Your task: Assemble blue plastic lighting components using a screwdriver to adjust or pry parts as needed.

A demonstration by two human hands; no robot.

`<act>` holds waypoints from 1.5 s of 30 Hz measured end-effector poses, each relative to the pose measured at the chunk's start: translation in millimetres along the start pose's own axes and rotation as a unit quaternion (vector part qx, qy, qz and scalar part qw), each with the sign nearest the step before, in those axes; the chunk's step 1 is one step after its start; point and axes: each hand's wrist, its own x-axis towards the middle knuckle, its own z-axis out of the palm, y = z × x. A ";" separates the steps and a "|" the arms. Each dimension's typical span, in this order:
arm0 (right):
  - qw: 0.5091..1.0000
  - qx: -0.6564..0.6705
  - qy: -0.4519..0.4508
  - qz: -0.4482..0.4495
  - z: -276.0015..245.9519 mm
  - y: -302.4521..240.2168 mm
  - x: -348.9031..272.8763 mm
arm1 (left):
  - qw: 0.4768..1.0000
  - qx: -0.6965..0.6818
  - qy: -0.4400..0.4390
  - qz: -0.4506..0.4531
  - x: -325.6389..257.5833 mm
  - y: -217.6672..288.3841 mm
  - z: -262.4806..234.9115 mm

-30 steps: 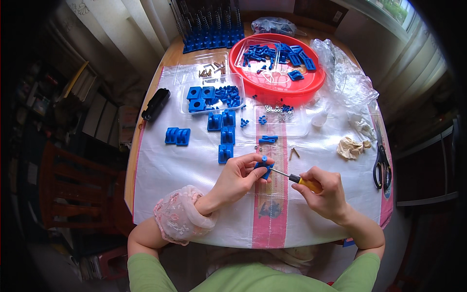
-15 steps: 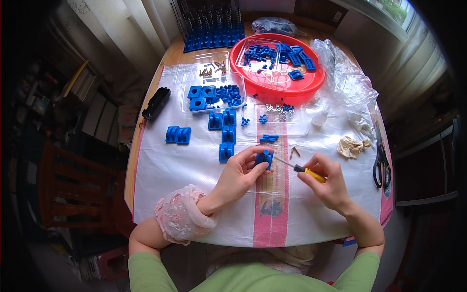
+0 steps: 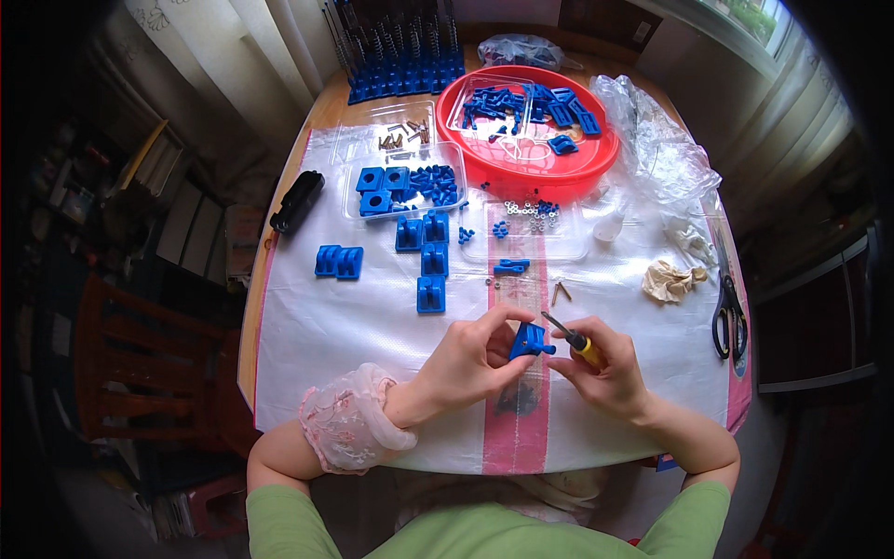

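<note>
Using right hand point(image 3: 605, 371), curled around yellow-handled screwdriver point(image 3: 578, 341), angle tip clear of left hand point(image 3: 473, 359). Steady blue bracket point(image 3: 527, 342), pinched there between thumb and fingers, just left of right hand; hold squarely, without wobble. Leave brass screws point(image 3: 556, 295) beyond right hand.

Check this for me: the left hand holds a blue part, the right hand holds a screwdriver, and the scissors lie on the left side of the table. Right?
Not quite: the scissors lie on the right side, as the head view shows. The left hand does hold a blue part, and the right hand a screwdriver.
</note>
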 end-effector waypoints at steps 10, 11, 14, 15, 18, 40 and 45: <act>0.989 -0.037 0.062 -0.128 8.2 6.7 0.3 | 0.997 0.046 -0.023 0.058 -0.2 7.7 1.9; 0.988 -0.036 0.064 -0.138 9.0 7.7 0.7 | 0.995 0.062 -0.028 0.072 0.0 9.0 1.6; 0.982 -0.057 0.054 -0.170 8.7 8.4 1.1 | 0.991 0.085 -0.034 0.094 0.4 -1.1 1.1; 0.980 -0.068 0.048 -0.181 8.4 8.4 1.1 | 0.994 0.075 -0.036 0.068 -0.4 -1.2 0.6; 0.971 -0.093 0.047 -0.214 8.4 9.2 0.2 | 0.998 0.040 -0.040 0.007 -0.5 0.5 0.2; 0.978 -0.083 0.033 -0.191 6.8 3.5 -1.5 | 0.997 -0.030 -0.067 -0.020 -2.3 -2.2 0.5; 0.973 -0.100 0.016 -0.206 0.0 -1.4 1.1 | 0.996 0.046 -0.072 0.023 -1.3 4.8 -1.0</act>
